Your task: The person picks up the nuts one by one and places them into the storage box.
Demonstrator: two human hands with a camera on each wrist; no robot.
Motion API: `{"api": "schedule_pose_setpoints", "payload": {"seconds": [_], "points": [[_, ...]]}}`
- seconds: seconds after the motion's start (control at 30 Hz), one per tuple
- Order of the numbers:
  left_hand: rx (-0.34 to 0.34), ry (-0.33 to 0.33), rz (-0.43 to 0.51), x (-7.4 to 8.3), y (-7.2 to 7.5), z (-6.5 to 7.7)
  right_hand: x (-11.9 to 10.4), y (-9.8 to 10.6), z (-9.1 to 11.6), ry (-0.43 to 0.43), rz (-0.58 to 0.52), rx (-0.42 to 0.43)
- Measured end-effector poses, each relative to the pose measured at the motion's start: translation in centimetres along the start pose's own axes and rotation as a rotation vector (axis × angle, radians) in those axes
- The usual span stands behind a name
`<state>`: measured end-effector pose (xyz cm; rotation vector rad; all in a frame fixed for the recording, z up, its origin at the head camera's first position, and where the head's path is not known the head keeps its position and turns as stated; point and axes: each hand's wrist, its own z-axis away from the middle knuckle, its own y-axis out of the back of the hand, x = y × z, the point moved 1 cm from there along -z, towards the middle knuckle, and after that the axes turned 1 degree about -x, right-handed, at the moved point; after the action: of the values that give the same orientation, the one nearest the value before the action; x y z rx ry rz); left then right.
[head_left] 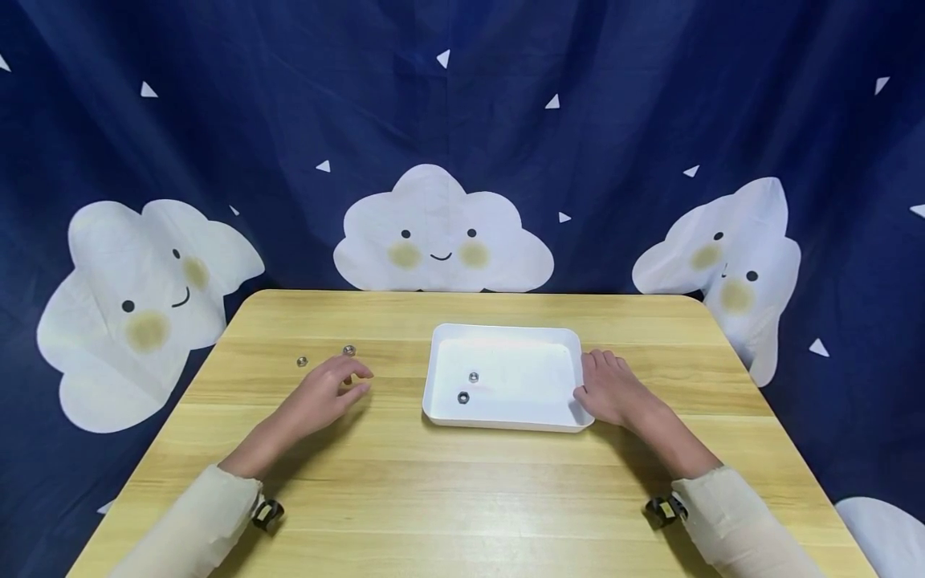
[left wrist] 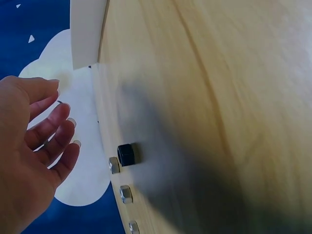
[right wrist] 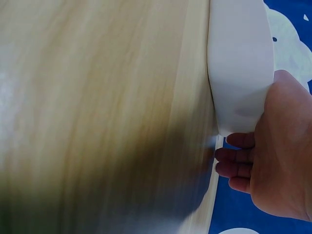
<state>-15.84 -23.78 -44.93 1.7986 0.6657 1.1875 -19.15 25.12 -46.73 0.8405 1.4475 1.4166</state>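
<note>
My left hand (head_left: 325, 393) hovers above the table left of a white tray (head_left: 506, 425), fingers loosely bent, thumb apart, nothing held. Beyond it lie two metal hex nuts, one farther left (head_left: 302, 361) and one just past the knuckles (head_left: 350, 350). The left wrist view has a black nut (left wrist: 126, 154) beside several silver nuts (left wrist: 126, 194); the hand covers some of these in the head view. Inside the tray sit a silver nut (head_left: 473, 376) and a darker nut (head_left: 463, 397). At the tray's right end my right hand (head_left: 614, 389) grips the rim, thumb over the edge, fingers outside.
A light wooden table (head_left: 462, 498) carries everything. Behind it hangs a dark blue curtain (head_left: 462, 104) with white clouds and small triangles. Each wrist wears a small black camera, on the left (head_left: 268, 514) and on the right (head_left: 666, 510).
</note>
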Motion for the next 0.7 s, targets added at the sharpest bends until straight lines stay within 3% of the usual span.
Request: {"api": "schedule_pose_setpoints", "payload": {"seconds": [0.7], "points": [[0.051,0.047,-0.021,-2.8,1.2,2.1,-0.1,0.0,-0.1,-0.017,-0.007,-0.045]]}}
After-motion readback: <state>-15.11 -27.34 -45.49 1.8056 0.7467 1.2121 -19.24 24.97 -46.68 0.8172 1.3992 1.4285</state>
